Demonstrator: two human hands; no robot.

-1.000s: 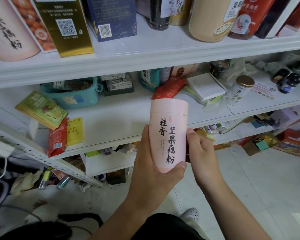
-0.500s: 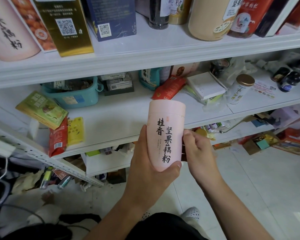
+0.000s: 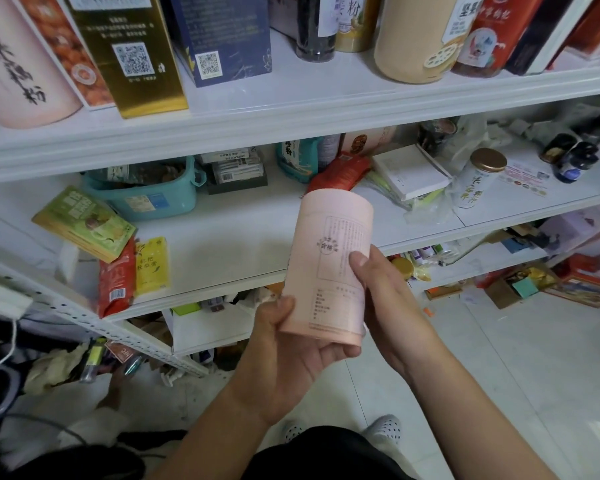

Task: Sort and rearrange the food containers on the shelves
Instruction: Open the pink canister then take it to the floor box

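- Two hands hold one pink canister [image 3: 329, 258] in the air, in front of the middle shelf [image 3: 239, 244]. It is roughly upright and leans a little to the right at the top. The side facing the camera carries fine print and a round stamp.
- The left hand [image 3: 291, 348] cups the canister's base from below. Its thumb presses on the lower left wall and its fingers curl under the bottom edge.
- The right hand [image 3: 388, 306] grips the right side, with the thumb laid on the label about halfway up. Its fingers are hidden behind the canister.
- On the middle shelf, just behind the canister's top, lies a red bag [image 3: 340, 169]. A flat white box [image 3: 413, 171] lies beside it.
- Further right on that shelf is a white jar with a gold lid [image 3: 478, 178].
- To the left, a teal basket [image 3: 153, 199] filled with packets sits at the back of the shelf.
- A green packet [image 3: 80, 223] lies nearer the front. A red pouch [image 3: 116, 278] and a yellow sachet [image 3: 152, 263] lie side by side at the front edge.
- The top shelf [image 3: 291, 109] carries a second pink canister [image 3: 18, 71] at far left. Next come a gold box [image 3: 129, 53] and a navy box [image 3: 222, 36], both with QR codes, and a beige canister [image 3: 416, 36] stands further right.
- Below is a white tiled floor [image 3: 499, 358].
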